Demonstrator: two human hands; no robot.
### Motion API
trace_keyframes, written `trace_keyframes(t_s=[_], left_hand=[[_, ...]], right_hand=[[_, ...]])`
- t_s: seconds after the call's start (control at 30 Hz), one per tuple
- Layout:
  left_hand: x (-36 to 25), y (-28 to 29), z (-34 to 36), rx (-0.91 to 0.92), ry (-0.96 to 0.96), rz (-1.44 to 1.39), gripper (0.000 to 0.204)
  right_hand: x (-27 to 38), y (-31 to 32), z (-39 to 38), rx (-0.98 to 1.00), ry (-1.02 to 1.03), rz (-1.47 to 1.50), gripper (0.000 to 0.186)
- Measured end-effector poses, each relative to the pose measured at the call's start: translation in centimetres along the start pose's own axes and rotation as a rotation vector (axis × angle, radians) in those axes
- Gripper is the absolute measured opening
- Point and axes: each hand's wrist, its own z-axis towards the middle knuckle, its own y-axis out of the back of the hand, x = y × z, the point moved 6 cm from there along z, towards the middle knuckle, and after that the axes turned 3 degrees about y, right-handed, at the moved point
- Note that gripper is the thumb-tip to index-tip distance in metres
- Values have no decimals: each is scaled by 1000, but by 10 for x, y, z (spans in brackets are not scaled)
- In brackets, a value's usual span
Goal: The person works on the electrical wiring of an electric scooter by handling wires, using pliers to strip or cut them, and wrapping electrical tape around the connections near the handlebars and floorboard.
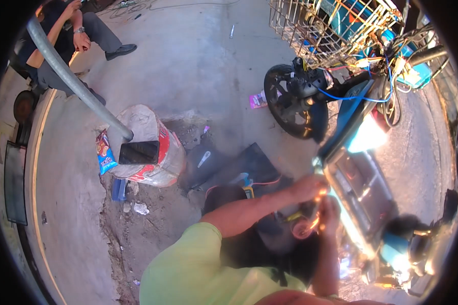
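Both my hands meet beside the frame of a parked electric scooter (359, 178), low on the right. My left hand (310, 188) reaches across from the left, fingers bent in together against the bright edge of the scooter's body. Just below it is my right hand (329, 213), its fingers also drawn in. Glare and blur hide what lies between the fingertips. A reddish round object (303, 227) sits close to the right hand; its kind is unclear. To the left of the hands lies a yellow-edged meter (249, 191) with a red lead (267, 182).
A wire basket (336, 30), loose blue wires (361, 98) and a black wheel (295, 101) are at the scooter's front. A concrete-filled bucket (174, 162) bears a pole (79, 86), phone (139, 152) and snack bag (105, 152). A person (61, 40) sits upper left.
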Motion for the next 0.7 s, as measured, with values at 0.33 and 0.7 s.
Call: trace_keyframes(t_s=[0.33, 0.7], left_hand=[[22, -1, -4, 76, 275, -580, 17], [23, -3, 10, 271, 530, -1335, 12]], right_hand=[[-15, 24, -22, 65, 215, -362, 23], [9, 14, -21, 340, 150, -615, 30]])
